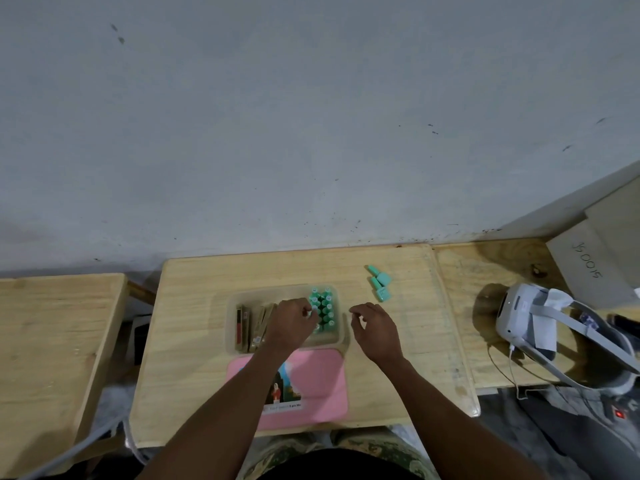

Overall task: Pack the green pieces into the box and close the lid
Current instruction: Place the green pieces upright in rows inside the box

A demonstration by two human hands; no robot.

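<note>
A clear plastic box point(231, 341) stands mid-table. Its right end holds several upright green pieces point(325, 308), small bottles with dark caps. Its left end holds brown packets point(250, 327). My left hand point(289, 323) is over the box, fingers pinched at the green pieces; whether it grips one I cannot tell. My right hand point(372, 329) hovers just right of the box, fingers loosely curled and empty. Two more green pieces point(380, 281) lie on the table beyond my right hand. The pink lid point(322, 386) lies flat in front of the box, partly under my left forearm.
A white headset point(519, 313) with straps and a cable rests on the table to the right. A grey box point(588, 265) stands at the far right. Another wooden table point(52, 323) is on the left, and a grey wall runs behind.
</note>
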